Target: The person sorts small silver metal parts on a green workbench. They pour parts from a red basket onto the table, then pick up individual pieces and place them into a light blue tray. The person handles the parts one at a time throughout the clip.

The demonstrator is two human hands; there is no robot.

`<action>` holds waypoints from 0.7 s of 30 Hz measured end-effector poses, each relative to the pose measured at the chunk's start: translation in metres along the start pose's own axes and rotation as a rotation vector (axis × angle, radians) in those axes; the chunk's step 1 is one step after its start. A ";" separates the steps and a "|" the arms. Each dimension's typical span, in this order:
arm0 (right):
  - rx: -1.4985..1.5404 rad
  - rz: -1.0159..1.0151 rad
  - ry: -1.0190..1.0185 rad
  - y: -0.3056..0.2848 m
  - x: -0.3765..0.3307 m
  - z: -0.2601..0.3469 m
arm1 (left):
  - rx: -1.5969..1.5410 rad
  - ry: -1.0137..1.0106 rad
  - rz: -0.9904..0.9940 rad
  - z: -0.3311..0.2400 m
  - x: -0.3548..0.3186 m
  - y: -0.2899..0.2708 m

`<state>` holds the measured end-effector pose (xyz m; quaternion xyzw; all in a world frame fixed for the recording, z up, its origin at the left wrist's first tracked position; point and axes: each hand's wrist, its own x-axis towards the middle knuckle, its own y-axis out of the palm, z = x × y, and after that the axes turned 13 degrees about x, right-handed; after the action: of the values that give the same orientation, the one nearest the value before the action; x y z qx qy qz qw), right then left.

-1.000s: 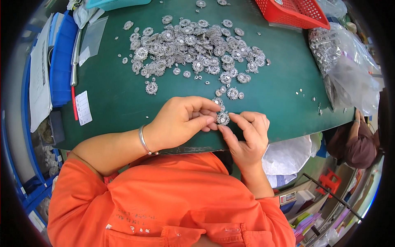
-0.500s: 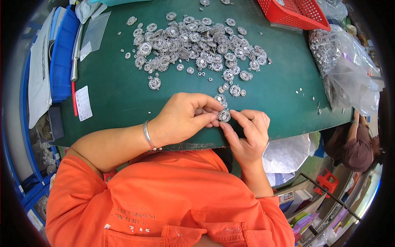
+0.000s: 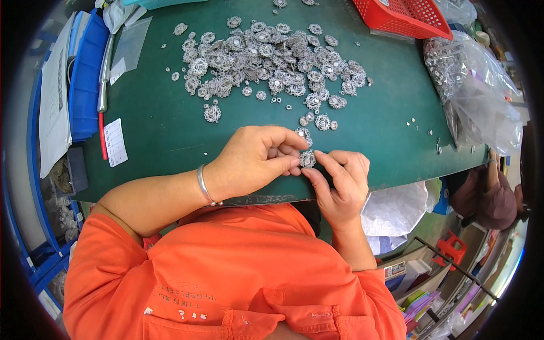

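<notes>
The left hand (image 3: 246,161) and right hand (image 3: 348,184) pinch a lacy silver piece (image 3: 307,159) with their fingers (image 3: 330,163), one each side, likely to keep it still. I can't tell if it touches the green surface (image 3: 391,130).

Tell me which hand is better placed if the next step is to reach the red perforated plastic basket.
Right hand, probably: the red perforated plastic basket stands at the upper right, nearer to it than to the left hand. Both hands, however, hold the silvery, lacy round ornament.
</notes>
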<state>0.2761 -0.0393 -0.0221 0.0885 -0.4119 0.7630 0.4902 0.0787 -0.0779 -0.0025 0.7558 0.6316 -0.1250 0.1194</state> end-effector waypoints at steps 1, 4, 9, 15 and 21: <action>0.003 -0.001 0.000 0.000 0.000 0.000 | 0.010 -0.008 0.004 0.000 0.000 0.000; 0.016 -0.026 0.026 0.001 0.000 0.001 | 0.014 -0.029 0.007 -0.001 0.000 -0.001; 0.009 -0.010 0.033 0.000 0.003 0.003 | -0.015 -0.025 0.001 0.000 0.000 -0.002; 0.011 -0.022 0.007 0.000 0.002 0.003 | 0.006 -0.002 -0.016 0.000 -0.001 -0.004; 0.016 -0.020 -0.045 0.005 -0.001 0.012 | 0.137 0.051 -0.178 -0.012 -0.012 -0.029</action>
<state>0.2694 -0.0491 -0.0170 0.1137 -0.4159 0.7590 0.4878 0.0482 -0.0794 0.0125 0.7062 0.6889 -0.1586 0.0399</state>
